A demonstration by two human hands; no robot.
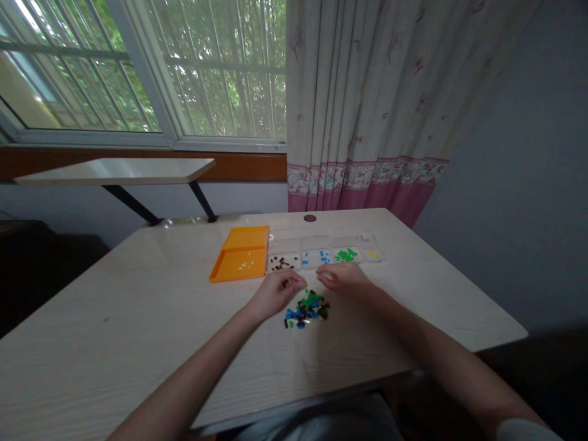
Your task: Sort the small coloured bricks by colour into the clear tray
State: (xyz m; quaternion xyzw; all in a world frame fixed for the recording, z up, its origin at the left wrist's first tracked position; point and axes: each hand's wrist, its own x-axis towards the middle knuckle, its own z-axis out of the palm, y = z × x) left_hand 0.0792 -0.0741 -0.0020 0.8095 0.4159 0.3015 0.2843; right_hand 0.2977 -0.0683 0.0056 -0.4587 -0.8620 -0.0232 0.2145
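A mixed pile of small bricks (pixel 307 309), in blue, green, dark brown and a few pale ones, lies on the table near its front. Just behind the pile to the left is my left hand (pixel 275 293), its fingers curled together; what they pinch, if anything, is too small to see. My right hand (pixel 344 280) hovers by the front of the clear boxes with thumb and fingertips pressed together, and whatever may be in them is hidden. Beyond the hands, clear open boxes hold brown pieces (pixel 283 263), blue pieces (pixel 324 256), green pieces (pixel 346 254) and yellow pieces (pixel 373 253).
An orange open case (pixel 239 254) with several white pieces in its front half stands left of the clear boxes. The pale wooden table (pixel 138 318) has a raised shelf (pixel 119 170) at the back left and a round cable hole (pixel 310 218). Behind hangs a curtain (pixel 362 110).
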